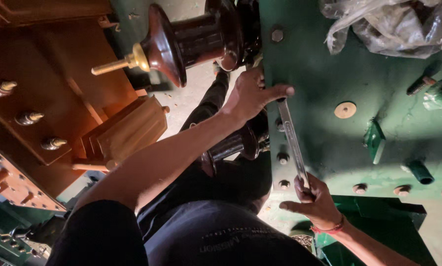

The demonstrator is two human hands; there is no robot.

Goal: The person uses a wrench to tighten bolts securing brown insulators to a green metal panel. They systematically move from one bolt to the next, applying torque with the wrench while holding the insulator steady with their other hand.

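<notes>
The right hand (315, 201) is closed around the lower end of the long spanner (293, 143) lying along the left edge of the green cover plate (329, 74), while the left hand (250, 93), fingers curled, presses its upper end there, so the head should stay seated squarely during turning.

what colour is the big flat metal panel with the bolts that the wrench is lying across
Dark green, painted flat metal panel, clearest in the head view under the long silver wrench.
</notes>
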